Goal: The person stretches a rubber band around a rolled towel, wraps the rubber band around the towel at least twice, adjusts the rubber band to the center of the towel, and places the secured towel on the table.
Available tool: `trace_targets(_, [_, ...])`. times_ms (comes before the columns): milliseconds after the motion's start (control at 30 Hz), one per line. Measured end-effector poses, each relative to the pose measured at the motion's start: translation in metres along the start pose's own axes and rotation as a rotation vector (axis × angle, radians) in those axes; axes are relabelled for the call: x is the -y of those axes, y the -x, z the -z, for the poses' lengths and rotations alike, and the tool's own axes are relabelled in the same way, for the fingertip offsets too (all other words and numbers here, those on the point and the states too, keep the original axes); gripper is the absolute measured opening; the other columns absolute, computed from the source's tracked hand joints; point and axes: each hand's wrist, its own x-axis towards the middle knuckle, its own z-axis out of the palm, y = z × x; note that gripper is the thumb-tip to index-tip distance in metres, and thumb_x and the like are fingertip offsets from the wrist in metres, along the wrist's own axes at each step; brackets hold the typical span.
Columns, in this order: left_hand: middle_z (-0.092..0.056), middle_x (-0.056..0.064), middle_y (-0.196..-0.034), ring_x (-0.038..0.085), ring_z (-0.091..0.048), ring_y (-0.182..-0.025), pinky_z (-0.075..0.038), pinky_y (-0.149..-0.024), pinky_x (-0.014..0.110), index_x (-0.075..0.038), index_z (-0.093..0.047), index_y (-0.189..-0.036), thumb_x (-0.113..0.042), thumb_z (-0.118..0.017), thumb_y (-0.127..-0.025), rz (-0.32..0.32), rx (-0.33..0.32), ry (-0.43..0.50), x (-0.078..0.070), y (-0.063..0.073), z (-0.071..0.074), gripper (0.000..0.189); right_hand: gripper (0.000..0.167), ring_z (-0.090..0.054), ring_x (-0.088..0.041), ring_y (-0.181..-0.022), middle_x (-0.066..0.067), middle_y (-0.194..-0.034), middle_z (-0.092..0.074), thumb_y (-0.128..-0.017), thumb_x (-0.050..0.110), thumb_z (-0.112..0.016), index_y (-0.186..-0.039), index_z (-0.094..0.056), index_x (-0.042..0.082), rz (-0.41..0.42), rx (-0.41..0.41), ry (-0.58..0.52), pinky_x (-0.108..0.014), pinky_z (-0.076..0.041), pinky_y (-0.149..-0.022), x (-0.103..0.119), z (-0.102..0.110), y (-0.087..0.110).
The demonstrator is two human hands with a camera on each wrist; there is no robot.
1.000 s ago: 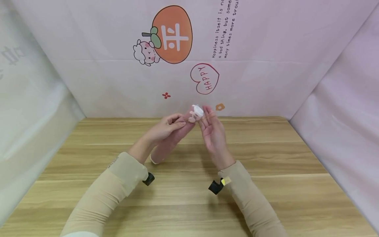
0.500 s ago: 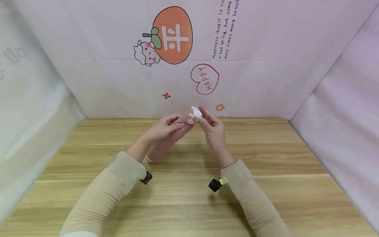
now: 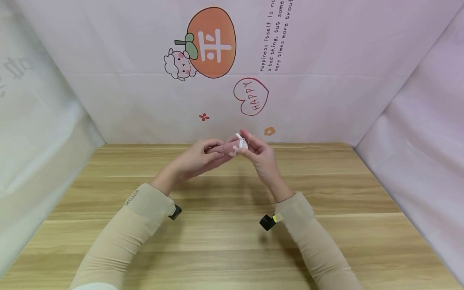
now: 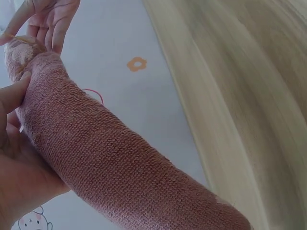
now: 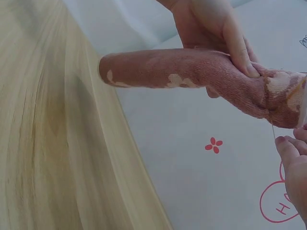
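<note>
A pink towel [image 4: 115,139] rolled into a long tube, with white patches, is held in the air above the table. My left hand [image 3: 197,157] grips it near its narrower far end, thumb on top. A thin yellowish rubber band [image 5: 296,88] lies around that end, where the towel is gathered. My right hand [image 3: 266,161] is at this end, with thumb and fingertips pinching the band, which stretches out from the towel. A white tag-like piece sticks up at the towel's tip in the head view. Part of the right hand is cut off in the right wrist view.
Below the hands is a wood-grain table [image 3: 224,241]. Behind it hangs a white cloth [image 3: 326,100] with printed drawings and words, and more cloth stands at both sides. A black wrist camera [image 3: 267,222] sits under the right cuff.
The right hand's fingers have gone from spread to pinching the band at the towel's end. The towel has tilted flatter, and its near end has moved behind the left hand and wrist.
</note>
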Motion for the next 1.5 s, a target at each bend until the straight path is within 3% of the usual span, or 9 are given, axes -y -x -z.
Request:
trace_targets(333, [-0.067, 0.008, -0.12, 0.024, -0.059, -0.106, -0.049, -0.096, 0.043, -0.01, -0.068, -0.125, -0.007, -0.059, -0.103, -0.115, 0.029, -0.303, 0.001, -0.001, 0.007, 0.024, 0.049, -0.064, -0.009, -0.116, -0.022, -0.15, -0.048, -0.096, -0.012, -0.06, -0.144, -0.048, -0.011, -0.083, 0.147, 0.053, -0.026, -0.052, -0.099, 0.001, 0.008, 0.0])
trace_targets(467, [-0.069, 0.006, -0.114, 0.023, -0.061, -0.1, -0.052, -0.092, 0.041, -0.009, -0.069, -0.123, -0.006, -0.059, -0.103, -0.163, 0.059, -0.4, 0.003, -0.003, 0.008, 0.022, 0.047, -0.064, -0.01, -0.116, -0.028, -0.148, -0.047, -0.097, -0.011, -0.059, -0.144, -0.049, -0.011, -0.094, 0.207, 0.067, -0.027, -0.052, -0.099, -0.001, 0.012, -0.001])
trace_targets(633, [-0.07, 0.005, -0.117, 0.021, -0.062, -0.105, -0.052, -0.095, 0.04, -0.01, -0.069, -0.124, -0.008, -0.059, -0.104, -0.164, 0.086, -0.469, 0.0, -0.003, 0.008, 0.023, 0.045, -0.061, -0.012, -0.121, -0.027, -0.147, -0.05, -0.1, -0.008, -0.057, -0.144, -0.049, -0.011, -0.114, 0.224, 0.086, -0.026, -0.052, -0.098, -0.003, 0.013, -0.003])
trace_targets(800, [-0.07, 0.001, -0.115, 0.019, -0.063, -0.105, -0.053, -0.095, 0.039, -0.013, -0.071, -0.122, -0.009, -0.06, -0.104, -0.177, 0.115, -0.525, -0.004, -0.002, 0.009, 0.021, 0.045, -0.062, -0.014, -0.12, -0.015, -0.142, -0.06, -0.1, -0.005, -0.061, -0.143, -0.051, -0.009, -0.137, 0.231, 0.104, -0.027, -0.053, -0.097, -0.004, 0.015, -0.004])
trace_targets(1000, [-0.07, -0.007, -0.108, 0.017, -0.063, -0.096, -0.052, -0.087, 0.045, -0.024, -0.072, -0.117, -0.02, -0.063, -0.104, -0.144, 0.123, -0.702, -0.01, -0.002, 0.005, 0.016, 0.044, -0.069, -0.015, -0.096, -0.009, -0.114, -0.074, -0.097, 0.001, -0.069, -0.14, -0.059, -0.003, -0.149, 0.312, 0.238, -0.028, -0.056, -0.083, -0.003, 0.014, -0.005])
trace_targets(1167, [-0.071, -0.007, -0.123, 0.022, -0.068, -0.107, -0.052, -0.09, 0.052, -0.03, -0.07, -0.131, -0.028, -0.066, -0.103, -0.148, 0.108, -0.859, -0.013, -0.003, -0.001, 0.029, 0.043, -0.068, -0.015, -0.084, -0.009, -0.104, -0.075, -0.093, 0.006, -0.076, -0.134, -0.066, 0.001, -0.17, 0.337, 0.37, -0.031, -0.055, -0.074, -0.003, 0.012, -0.005])
trace_targets(1400, [-0.07, 0.0, -0.122, 0.024, -0.066, -0.108, -0.052, -0.092, 0.051, -0.02, -0.069, -0.131, -0.017, -0.062, -0.104, -0.128, 0.06, -0.848, -0.012, -0.001, -0.004, 0.028, 0.033, -0.066, -0.012, -0.084, -0.015, -0.118, -0.072, -0.092, 0.003, -0.076, -0.123, -0.069, -0.007, -0.196, 0.321, 0.402, -0.025, -0.056, -0.07, -0.003, 0.012, -0.005])
trace_targets(1500, [-0.069, 0.001, -0.122, 0.024, -0.066, -0.11, -0.051, -0.094, 0.054, -0.019, -0.066, -0.137, -0.017, -0.062, -0.104, -0.122, 0.016, -0.84, -0.009, -0.001, -0.007, 0.033, 0.035, -0.065, -0.013, -0.083, -0.017, -0.115, -0.071, -0.092, 0.004, -0.076, -0.124, -0.068, -0.007, -0.212, 0.305, 0.411, -0.025, -0.056, -0.071, -0.003, 0.012, -0.007])
